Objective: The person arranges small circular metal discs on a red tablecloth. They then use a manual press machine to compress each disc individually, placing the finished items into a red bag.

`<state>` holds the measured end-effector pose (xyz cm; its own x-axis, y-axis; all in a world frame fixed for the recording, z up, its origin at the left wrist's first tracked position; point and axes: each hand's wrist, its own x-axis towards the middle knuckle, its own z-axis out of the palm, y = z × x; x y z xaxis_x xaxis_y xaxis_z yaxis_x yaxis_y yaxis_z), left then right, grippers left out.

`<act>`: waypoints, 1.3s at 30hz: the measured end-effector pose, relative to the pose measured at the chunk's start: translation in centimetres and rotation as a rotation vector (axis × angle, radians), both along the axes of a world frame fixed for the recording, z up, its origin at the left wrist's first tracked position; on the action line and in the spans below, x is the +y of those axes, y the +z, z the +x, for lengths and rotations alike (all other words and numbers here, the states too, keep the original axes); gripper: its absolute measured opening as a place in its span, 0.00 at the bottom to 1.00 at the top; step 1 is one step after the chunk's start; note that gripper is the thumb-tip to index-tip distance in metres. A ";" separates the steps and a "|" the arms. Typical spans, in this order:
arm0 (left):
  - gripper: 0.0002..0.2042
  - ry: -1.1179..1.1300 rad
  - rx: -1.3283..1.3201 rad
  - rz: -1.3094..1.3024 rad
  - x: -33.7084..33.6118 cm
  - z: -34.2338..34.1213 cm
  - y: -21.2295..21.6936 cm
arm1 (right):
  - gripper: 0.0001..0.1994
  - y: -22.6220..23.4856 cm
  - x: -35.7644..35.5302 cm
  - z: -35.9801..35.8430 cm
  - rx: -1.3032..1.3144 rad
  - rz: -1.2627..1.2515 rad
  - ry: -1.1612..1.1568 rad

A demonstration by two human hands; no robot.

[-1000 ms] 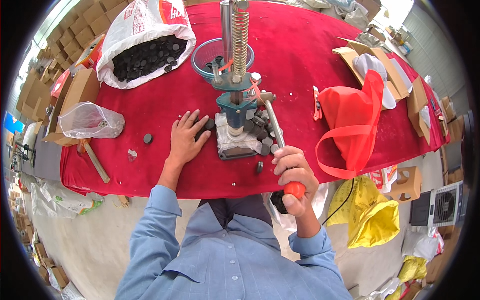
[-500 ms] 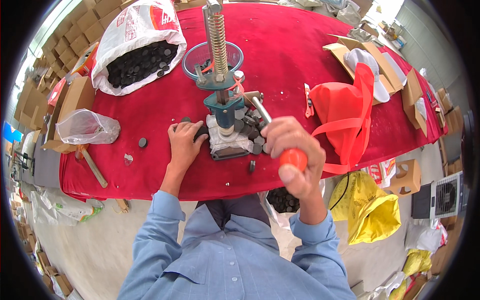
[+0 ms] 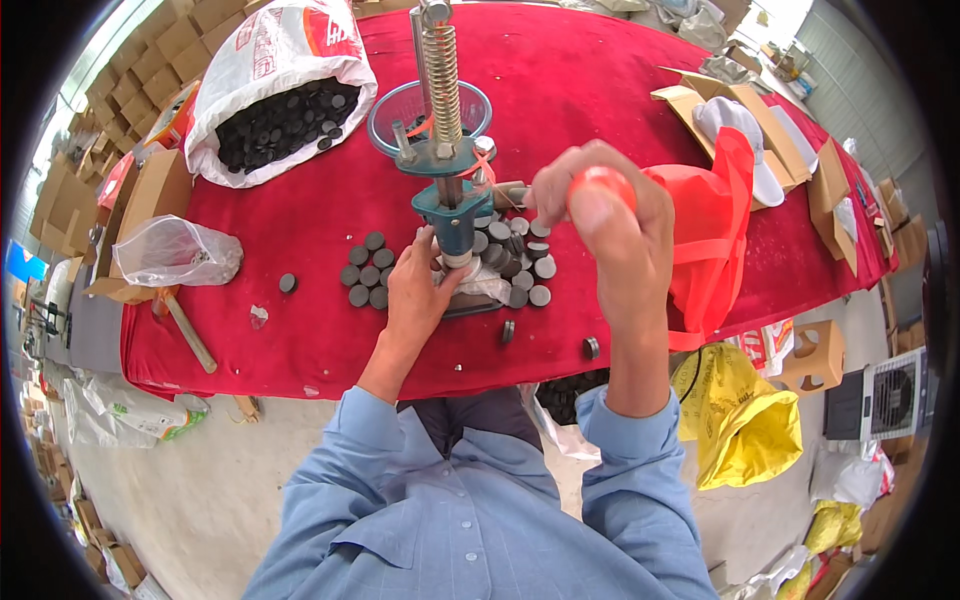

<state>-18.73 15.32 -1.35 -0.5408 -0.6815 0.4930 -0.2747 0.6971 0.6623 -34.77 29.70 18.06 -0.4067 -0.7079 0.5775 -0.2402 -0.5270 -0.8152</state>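
Observation:
A green hand press (image 3: 456, 212) with a tall coil spring stands near the front of the red-covered table. My left hand (image 3: 415, 290) reaches in at its base, fingers curled under the ram by a whitish wrapping (image 3: 487, 285). What they pinch, if anything, is hidden. My right hand (image 3: 635, 235) grips the red knob (image 3: 604, 184) of the press lever, raised to the right; most of the lever is hidden behind that hand. Left of the press lies a group of dark round discs (image 3: 369, 273). More grey and black discs (image 3: 497, 262) are heaped to its right.
A white sack (image 3: 225, 110) spills black discs at the back left. Behind the press sits a clear bowl (image 3: 381, 122). A plastic bag (image 3: 180, 255) and a hammer (image 3: 190, 332) lie left. To the right are a red bag (image 3: 705, 250) and a cap (image 3: 735, 135) in a box.
My left hand has moved right, from the discs beside the press to under its ram, uncovering the disc group. My right hand has risen with the lever knob.

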 end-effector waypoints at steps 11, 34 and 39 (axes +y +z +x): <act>0.16 0.156 -0.258 -0.338 -0.3 8.3 -0.3 | 0.14 -12.6 6.0 3.9 0.160 -0.215 -0.091; 0.33 0.004 -0.026 -0.034 0.3 -0.4 0.9 | 0.21 1.5 -0.5 -0.3 -0.014 0.076 0.020; 0.29 0.001 0.046 -0.059 0.2 0.4 0.3 | 0.17 -3.3 1.1 1.1 0.036 -0.188 0.042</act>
